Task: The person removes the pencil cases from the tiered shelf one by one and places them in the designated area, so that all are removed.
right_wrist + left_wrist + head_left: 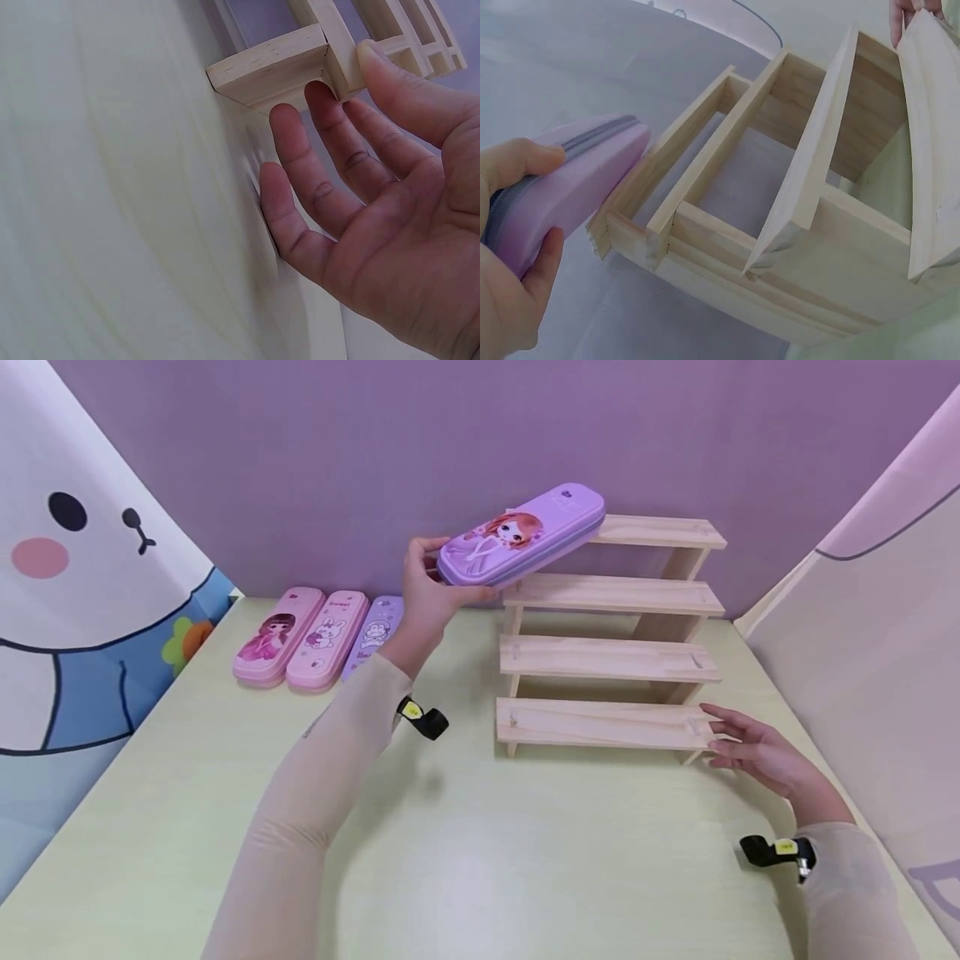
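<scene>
Fingers and thumb of the left hand (pixel 425 595) pinch one end of a purple pencil case (pixel 522 536); this grip is curled round the case's edge, thumb on the upper face, as the left wrist view shows. The case is held tilted in the air, its far end just above the top step of a wooden stepped rack (pixel 609 657) and its lower edge near the second step. The right hand (pixel 757 752) lies with fingers straight and spread, their tips touching the right end of the rack's lowest step, palm close to the desk (pixel 480 860). The rack has four plank steps rising toward the purple back wall, all bare. Left of the rack, well apart from it, three more pencil cases (pixel 318 637) lie side by side on the desk: two pink and one purple, the purple one partly hidden by the left forearm. Printed fabric panels stand at both sides of the desk. Each wrist carries a small black camera.
</scene>
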{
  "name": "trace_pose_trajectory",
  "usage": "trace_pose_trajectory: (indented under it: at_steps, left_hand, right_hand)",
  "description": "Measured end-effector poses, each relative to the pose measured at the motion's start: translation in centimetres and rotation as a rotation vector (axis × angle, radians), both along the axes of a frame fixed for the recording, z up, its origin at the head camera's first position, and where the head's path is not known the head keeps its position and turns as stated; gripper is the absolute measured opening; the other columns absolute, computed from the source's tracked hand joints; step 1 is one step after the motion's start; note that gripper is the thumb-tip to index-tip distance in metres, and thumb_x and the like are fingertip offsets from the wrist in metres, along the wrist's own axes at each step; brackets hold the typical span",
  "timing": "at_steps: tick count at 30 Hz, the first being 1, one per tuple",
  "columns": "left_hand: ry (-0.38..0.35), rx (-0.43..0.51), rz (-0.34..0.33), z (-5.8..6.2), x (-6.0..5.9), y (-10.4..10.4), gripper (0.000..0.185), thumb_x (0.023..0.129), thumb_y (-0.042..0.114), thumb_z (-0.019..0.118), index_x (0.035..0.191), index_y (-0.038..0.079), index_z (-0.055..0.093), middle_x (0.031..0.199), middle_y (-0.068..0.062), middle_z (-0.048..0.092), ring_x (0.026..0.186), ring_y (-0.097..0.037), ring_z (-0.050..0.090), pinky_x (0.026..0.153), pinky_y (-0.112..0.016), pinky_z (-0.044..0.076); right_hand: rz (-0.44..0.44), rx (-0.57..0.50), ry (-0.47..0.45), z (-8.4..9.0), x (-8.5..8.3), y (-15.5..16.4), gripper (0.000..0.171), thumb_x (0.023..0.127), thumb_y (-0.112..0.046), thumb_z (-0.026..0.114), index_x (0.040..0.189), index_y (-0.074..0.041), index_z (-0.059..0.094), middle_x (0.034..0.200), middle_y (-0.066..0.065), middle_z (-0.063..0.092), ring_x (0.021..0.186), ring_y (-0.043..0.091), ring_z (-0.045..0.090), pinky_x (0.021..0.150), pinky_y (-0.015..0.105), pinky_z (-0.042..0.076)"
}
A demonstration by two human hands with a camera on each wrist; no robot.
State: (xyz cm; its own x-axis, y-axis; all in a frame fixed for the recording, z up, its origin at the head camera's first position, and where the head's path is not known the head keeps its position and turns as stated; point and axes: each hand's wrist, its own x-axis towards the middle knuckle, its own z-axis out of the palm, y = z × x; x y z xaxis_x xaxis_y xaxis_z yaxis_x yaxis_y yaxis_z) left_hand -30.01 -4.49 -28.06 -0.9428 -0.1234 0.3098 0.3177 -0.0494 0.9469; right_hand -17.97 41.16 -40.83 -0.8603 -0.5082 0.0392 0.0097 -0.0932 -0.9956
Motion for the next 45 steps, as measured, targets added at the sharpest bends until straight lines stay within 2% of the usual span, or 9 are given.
trace_pose_trajectory:
  at_steps: [5,11,17,28,35,45]
  left_hand:
    - [0.008,0.022,-0.009,-0.3,0.1,-0.2,0.081,0.051,-0.003,0.087,0.117,0.013,0.042,0.112,-0.005,0.044,0.100,-0.018,0.047,0.082,-0.023,0.049]
    - [0.008,0.005,0.025,-0.5,0.8,-0.8,0.081,0.054,0.004,0.087,0.119,0.016,0.041,0.114,-0.003,0.043,0.102,-0.017,0.046,0.082,-0.023,0.049]
    - [0.011,0.007,0.055,-0.7,1.3,-1.5,0.083,0.052,0.005,0.089,0.119,0.016,0.041,0.114,-0.003,0.043,0.100,-0.017,0.046,0.081,-0.024,0.049]
    - [0.067,0.030,0.064,-2.0,2.1,-3.1,0.079,0.055,0.010,0.088,0.117,0.017,0.040,0.114,-0.004,0.040,0.103,-0.017,0.043,0.081,-0.027,0.049]
    - [0.084,0.003,0.100,-2.4,2.7,-4.0,0.079,0.055,0.014,0.089,0.117,0.016,0.040,0.114,-0.002,0.040,0.102,-0.016,0.042,0.080,-0.027,0.047]
    - [0.076,0.041,0.162,-2.9,3.3,-5.2,0.078,0.054,0.010,0.089,0.115,0.014,0.041,0.111,-0.004,0.040,0.101,-0.016,0.042,0.080,-0.026,0.047]
  right_hand:
    - [0.010,-0.013,0.000,0.0,-0.1,0.1,0.057,0.091,0.016,0.035,0.141,-0.012,0.034,0.109,0.004,0.052,0.094,0.014,0.059,0.078,0.032,0.053]
    - [0.019,-0.019,-0.001,-0.1,-0.2,0.0,0.058,0.091,0.016,0.035,0.141,-0.012,0.034,0.109,0.004,0.052,0.093,0.015,0.059,0.078,0.032,0.053]
    - [0.009,-0.005,0.001,0.0,-0.2,0.0,0.057,0.091,0.016,0.035,0.141,-0.012,0.034,0.109,0.004,0.052,0.093,0.013,0.059,0.078,0.032,0.053]
    - [0.017,-0.014,0.004,-0.1,-0.2,0.0,0.057,0.091,0.016,0.035,0.141,-0.011,0.034,0.111,0.003,0.053,0.094,0.013,0.059,0.079,0.032,0.053]
    - [0.014,-0.014,0.009,-0.1,-0.2,0.0,0.057,0.091,0.016,0.034,0.141,-0.011,0.034,0.110,0.003,0.054,0.095,0.013,0.059,0.078,0.032,0.053]
    - [0.002,0.004,0.012,-0.1,0.0,0.1,0.056,0.091,0.015,0.035,0.141,-0.012,0.034,0.108,0.003,0.052,0.093,0.013,0.058,0.077,0.031,0.053]
